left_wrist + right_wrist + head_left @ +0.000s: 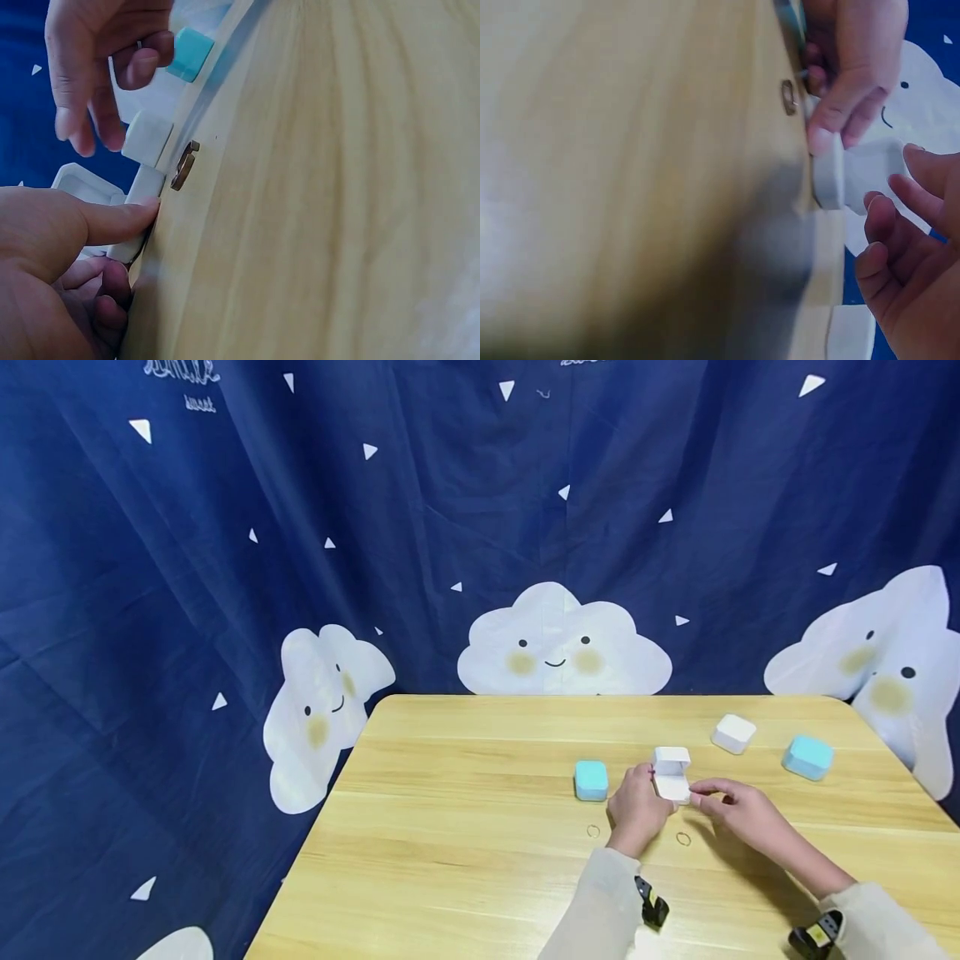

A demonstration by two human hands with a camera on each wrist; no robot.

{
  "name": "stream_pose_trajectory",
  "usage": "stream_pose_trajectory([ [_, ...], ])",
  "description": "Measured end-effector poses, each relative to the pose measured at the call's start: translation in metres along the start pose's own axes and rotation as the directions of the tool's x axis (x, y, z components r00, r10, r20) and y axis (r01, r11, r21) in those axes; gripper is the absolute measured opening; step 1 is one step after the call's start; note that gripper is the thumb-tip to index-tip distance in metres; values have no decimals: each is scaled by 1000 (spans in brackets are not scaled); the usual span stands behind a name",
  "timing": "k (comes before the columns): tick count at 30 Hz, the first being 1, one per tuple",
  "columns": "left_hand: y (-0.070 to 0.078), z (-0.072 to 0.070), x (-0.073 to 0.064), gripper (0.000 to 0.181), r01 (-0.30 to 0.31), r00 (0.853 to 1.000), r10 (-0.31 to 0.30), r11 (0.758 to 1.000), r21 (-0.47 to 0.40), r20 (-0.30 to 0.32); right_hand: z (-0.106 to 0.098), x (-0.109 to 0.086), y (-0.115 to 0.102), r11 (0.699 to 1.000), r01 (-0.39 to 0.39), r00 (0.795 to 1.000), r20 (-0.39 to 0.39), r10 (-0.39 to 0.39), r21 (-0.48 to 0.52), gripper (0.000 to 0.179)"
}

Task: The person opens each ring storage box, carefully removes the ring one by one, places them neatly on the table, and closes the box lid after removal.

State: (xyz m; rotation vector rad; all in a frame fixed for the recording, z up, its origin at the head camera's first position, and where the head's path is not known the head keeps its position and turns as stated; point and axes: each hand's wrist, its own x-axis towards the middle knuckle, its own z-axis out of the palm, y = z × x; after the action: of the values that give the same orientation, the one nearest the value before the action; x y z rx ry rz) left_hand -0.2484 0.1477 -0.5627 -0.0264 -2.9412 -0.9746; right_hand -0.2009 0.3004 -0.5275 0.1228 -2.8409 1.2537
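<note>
An open white ring box (671, 787) stands on the table, its lid raised at the back. My left hand (642, 808) grips it from the left; the thumb presses along the front of the base in the left wrist view. The right hand (738, 810) is at the box's right front corner, fingertips right at its edge. In the right wrist view its fingers are loosely bent and spread beside the raised lid. One ring (683, 838) lies in front of the box, between the forearms. Another ring (593, 831) lies left of the left hand.
A light blue box (591, 781) sits left of the left hand. Farther back on the right are a closed white box (733, 733) and a second light blue box (807, 757). Behind the wooden table (450, 810) hangs a dark blue curtain (480, 510) with clouds.
</note>
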Motion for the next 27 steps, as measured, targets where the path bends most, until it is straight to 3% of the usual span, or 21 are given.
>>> stream_pose_trajectory([
  [8,1,1,-1,61,-14,1000,14,1000,-23,-3,-17,12,0,999,4,998,-58,-6,-44,43],
  [15,-1,1,0,60,-11,1000,10,1000,-21,-17,-16,26,-4,1000,-8,998,-56,8,16,50],
  [27,0,-2,-1,60,-7,1000,7,999,-33,-13,-7,44,-5,990,41,997,-65,-33,131,54],
])
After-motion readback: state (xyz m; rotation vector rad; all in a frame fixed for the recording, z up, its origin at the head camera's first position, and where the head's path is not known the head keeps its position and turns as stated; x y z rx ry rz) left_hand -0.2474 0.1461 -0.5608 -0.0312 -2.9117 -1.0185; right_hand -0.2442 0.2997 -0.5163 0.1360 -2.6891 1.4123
